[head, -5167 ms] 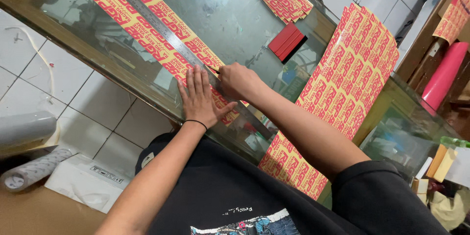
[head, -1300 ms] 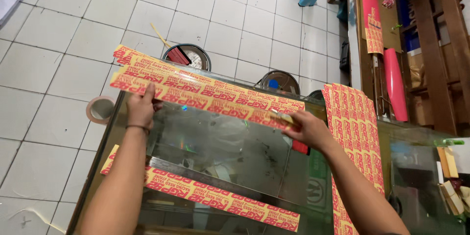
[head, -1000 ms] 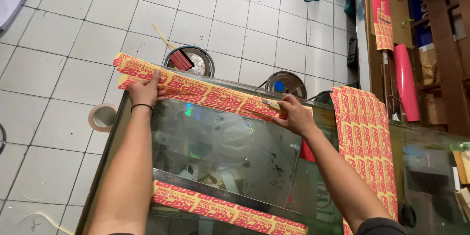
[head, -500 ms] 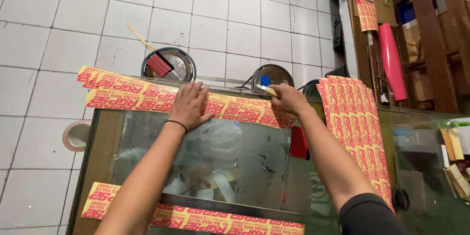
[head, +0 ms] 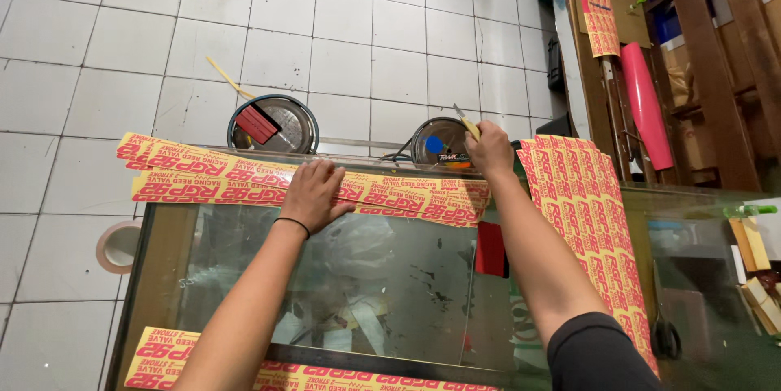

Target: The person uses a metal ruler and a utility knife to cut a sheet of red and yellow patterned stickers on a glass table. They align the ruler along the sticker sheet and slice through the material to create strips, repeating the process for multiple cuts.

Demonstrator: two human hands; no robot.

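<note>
Yellow sticker strips [head: 244, 183] with red lettering lie stacked along the far edge of a glass surface [head: 382, 285], apparently already cut; another strip [head: 244, 362] waits at the near edge, and an uncut sheet [head: 590, 220] lies right of the stack. The left hand [head: 316, 193] presses flat, fingers spread, on the stack. The right hand [head: 490, 149], raised at the stack's right end, grips a small knife [head: 466, 122].

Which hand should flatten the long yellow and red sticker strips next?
Probably the left. The left hand already lies flat and open on the sticker strips at the glass counter's far edge. The right hand is closed around a yellow utility knife, lifted at the strips' end.
</note>
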